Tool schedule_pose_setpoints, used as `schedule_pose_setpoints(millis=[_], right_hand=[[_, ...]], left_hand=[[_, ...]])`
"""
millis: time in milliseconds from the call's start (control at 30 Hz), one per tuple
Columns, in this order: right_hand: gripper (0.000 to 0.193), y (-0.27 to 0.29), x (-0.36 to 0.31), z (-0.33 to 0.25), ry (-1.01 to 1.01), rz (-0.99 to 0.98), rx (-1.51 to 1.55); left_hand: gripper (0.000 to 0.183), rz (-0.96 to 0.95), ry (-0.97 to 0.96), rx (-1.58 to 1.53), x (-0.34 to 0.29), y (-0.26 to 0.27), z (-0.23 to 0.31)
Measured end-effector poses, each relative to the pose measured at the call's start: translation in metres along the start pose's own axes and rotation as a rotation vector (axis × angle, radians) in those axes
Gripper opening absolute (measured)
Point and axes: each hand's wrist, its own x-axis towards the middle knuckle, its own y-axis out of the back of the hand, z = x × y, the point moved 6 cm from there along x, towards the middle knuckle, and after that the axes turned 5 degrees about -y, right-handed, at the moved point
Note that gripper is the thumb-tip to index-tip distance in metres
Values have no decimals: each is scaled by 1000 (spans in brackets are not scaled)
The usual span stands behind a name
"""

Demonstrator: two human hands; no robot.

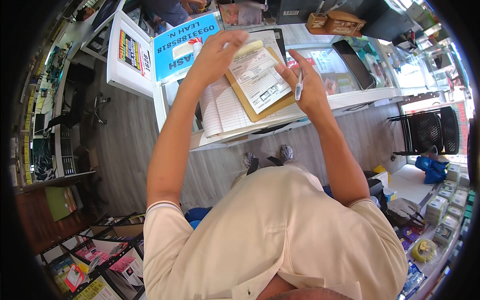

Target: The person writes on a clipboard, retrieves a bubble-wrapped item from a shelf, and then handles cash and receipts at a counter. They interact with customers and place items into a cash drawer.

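A pad of printed forms (255, 82) lies on a brown backing board (252, 116), its upper sheets folded back at the far end. Beneath them is an open ruled ledger (220, 107) on the counter. My left hand (212, 60) is over the pad's far left corner, fingers stretched out and nothing seen in them. A pen (299, 86) with a clear cap sits in my right hand (311, 90), pointing down toward me. That hand's thumb reaches to the pad's right edge, while its index finger is extended.
A blue sign (180, 47) lies at the counter's left, beside a white panel (127, 55). A dark tablet-like device (352, 62) rests on the glass at right, with a wooden holder (340, 24) behind. Black folding chairs (425, 130) stand right. Another person (170, 10) is beyond the counter.
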Motion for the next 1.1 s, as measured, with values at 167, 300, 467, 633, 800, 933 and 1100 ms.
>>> schedule_pose_setpoints(millis=[167,300,467,633,800,933,1100], right_hand=[[71,6,-19,16,-15,58,-222],[67,14,-20,22,-2,172,-205],[61,12,-26,12,110,255,-257],[56,1,-40,10,152,295,-199],[57,-12,-61,4,282,359,-368],[59,-7,-75,12,247,371,-409],[62,-1,-85,15,92,308,-7]], left_hand=[[45,-411,-112,508,33,-31,-3],[36,-488,158,454,24,-28,5],[37,-297,201,312,6,-24,-19],[33,-257,140,374,2,-27,-16],[30,-252,77,420,2,-30,-11],[29,-269,35,466,1,-35,-7],[29,-241,-73,510,4,-35,-3]])
